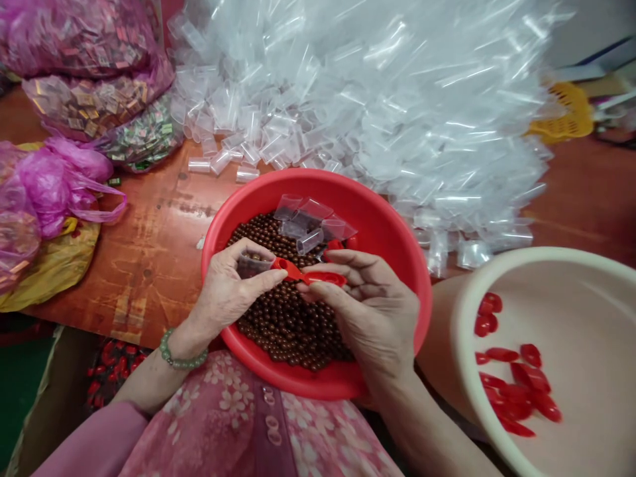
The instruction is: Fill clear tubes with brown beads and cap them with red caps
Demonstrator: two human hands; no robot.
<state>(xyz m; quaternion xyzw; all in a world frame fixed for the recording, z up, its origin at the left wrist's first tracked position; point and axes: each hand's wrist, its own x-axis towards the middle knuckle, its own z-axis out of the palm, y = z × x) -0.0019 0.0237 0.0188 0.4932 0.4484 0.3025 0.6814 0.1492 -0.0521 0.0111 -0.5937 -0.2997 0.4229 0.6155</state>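
Over a red plastic basin [387, 215], my left hand [228, 285] pinches a clear plastic tube [252, 267] together with the red plastic cap [285, 266] at its end. The fingers and thumb of my right hand [372, 301] grip the flat, oval red part [325, 278] that sticks out from the cap. Below both hands, the basin holds a heap of round brown beads [293, 338]. Several clear tube pieces [311, 215] lie on the beads towards the back, beside more red pieces [334, 246] partly hidden by my right hand.
A big pile of clear tubes [348, 93] covers the table behind the basin. At right stands a cream bucket [462, 331] with red pieces [527, 384] inside. Pink bags [94, 99] of small items sit at left. A box of red pieces [112, 364] is below the table edge.
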